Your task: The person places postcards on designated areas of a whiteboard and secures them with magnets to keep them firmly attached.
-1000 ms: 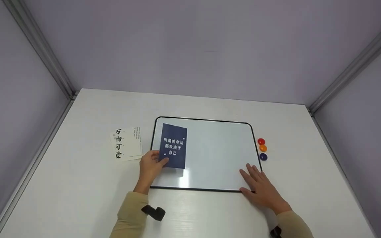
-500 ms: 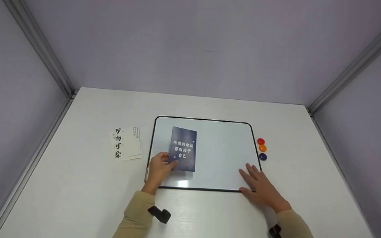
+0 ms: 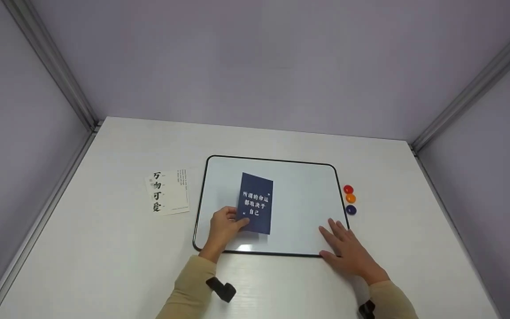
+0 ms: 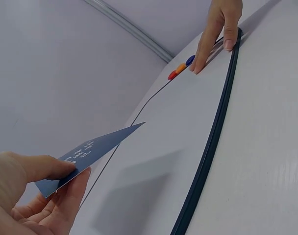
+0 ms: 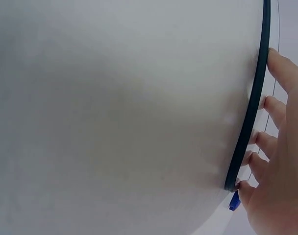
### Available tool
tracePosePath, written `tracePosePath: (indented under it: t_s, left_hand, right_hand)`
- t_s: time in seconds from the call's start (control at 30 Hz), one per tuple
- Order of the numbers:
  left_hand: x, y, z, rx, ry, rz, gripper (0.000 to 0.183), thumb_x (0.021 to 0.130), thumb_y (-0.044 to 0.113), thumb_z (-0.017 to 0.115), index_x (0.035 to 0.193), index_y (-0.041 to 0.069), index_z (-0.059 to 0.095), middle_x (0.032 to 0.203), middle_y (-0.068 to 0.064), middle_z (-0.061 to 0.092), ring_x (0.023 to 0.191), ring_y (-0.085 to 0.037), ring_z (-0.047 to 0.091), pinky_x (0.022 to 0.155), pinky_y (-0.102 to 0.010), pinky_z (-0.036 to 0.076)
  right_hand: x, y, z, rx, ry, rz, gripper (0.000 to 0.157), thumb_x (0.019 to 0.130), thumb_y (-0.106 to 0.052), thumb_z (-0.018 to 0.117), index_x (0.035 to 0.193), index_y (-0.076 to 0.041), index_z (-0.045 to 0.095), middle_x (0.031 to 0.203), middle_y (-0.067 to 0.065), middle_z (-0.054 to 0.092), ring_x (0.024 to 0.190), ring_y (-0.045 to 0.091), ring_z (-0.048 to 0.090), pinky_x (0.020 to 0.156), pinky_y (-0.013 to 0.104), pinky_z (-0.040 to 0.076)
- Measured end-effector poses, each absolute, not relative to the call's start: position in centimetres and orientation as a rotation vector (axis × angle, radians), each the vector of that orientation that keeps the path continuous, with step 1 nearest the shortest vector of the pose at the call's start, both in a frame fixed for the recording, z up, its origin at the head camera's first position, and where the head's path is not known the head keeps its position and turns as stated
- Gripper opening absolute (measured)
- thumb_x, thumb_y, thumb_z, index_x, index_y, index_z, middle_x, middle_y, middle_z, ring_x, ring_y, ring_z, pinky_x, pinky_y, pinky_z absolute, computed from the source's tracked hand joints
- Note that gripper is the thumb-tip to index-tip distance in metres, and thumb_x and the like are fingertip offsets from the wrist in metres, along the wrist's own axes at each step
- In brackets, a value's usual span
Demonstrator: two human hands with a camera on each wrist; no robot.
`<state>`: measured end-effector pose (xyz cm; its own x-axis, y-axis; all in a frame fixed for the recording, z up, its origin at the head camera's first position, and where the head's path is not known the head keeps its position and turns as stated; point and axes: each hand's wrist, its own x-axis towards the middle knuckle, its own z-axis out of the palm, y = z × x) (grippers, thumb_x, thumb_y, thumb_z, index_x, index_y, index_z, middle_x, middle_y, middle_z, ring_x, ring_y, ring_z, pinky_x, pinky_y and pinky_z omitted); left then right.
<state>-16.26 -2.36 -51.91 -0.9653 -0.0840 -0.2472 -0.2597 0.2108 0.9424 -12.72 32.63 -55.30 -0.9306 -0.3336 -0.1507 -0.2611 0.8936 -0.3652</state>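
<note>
A dark blue card (image 3: 257,201) with white Chinese characters is pinched by its left edge between the thumb and fingers of my left hand (image 3: 224,228). In the left wrist view the card (image 4: 97,154) is tilted and raised above the whiteboard (image 4: 188,107), with its shadow on the board. The black-edged whiteboard (image 3: 303,204) lies flat on the table. My right hand (image 3: 348,250) rests with spread fingers on the board's near right corner. In the right wrist view the fingertips of the right hand (image 5: 281,142) touch along the board's dark rim.
Cream cards (image 3: 171,191) with black characters lie on the table left of the board, apparently overlapping. A red magnet (image 3: 348,189), an orange magnet (image 3: 350,198) and a dark blue magnet (image 3: 351,210) line the board's right edge. Pale walls enclose the white table (image 3: 117,248).
My left hand has carried the blue card rightward and slightly nearer over the whiteboard, from its left side toward the middle. The right hand has stayed on the corner.
</note>
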Motion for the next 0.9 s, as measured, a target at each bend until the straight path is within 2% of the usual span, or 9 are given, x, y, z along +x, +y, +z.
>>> tracePosePath:
  t_s: [0.33, 0.6, 0.9]
  left_hand:
    - [-16.2, -1.4, -52.3, -0.311, 2.247, 1.928, 0.036, 0.080, 0.002, 0.073, 0.111, -0.009, 0.058, 0.107, -0.026, 0.069, 0.090, -0.022, 0.068, 0.075, -0.028, 0.060]
    - [-16.1, -0.4, -52.2, -0.305, 2.318, 1.836, 0.032, 0.081, 0.005, 0.073, 0.108, -0.006, 0.060, 0.106, -0.023, 0.071, 0.093, -0.023, 0.068, 0.078, -0.030, 0.058]
    - [-15.9, 1.0, -52.7, -0.267, 2.319, 1.824, 0.032, 0.080, 0.006, 0.074, 0.107, -0.006, 0.060, 0.104, -0.022, 0.071, 0.088, -0.022, 0.067, 0.075, -0.029, 0.057]
  right_hand:
    - [-12.9, 32.6, -55.5, -0.445, 2.851, -0.478, 0.068, 0.093, -0.050, 0.054, 0.151, -0.022, 0.031, 0.163, 0.009, 0.017, 0.152, 0.036, 0.015, 0.123, 0.058, 0.013]
    - [-13.1, 32.2, -55.3, -0.463, 2.849, -0.505, 0.068, 0.093, -0.049, 0.055, 0.151, -0.022, 0.032, 0.163, 0.010, 0.018, 0.152, 0.037, 0.015, 0.122, 0.058, 0.013]
    - [-12.8, 32.4, -55.4, -0.452, 2.855, -0.499, 0.067, 0.094, -0.048, 0.055, 0.151, -0.022, 0.032, 0.163, 0.012, 0.019, 0.151, 0.039, 0.016, 0.121, 0.061, 0.014]
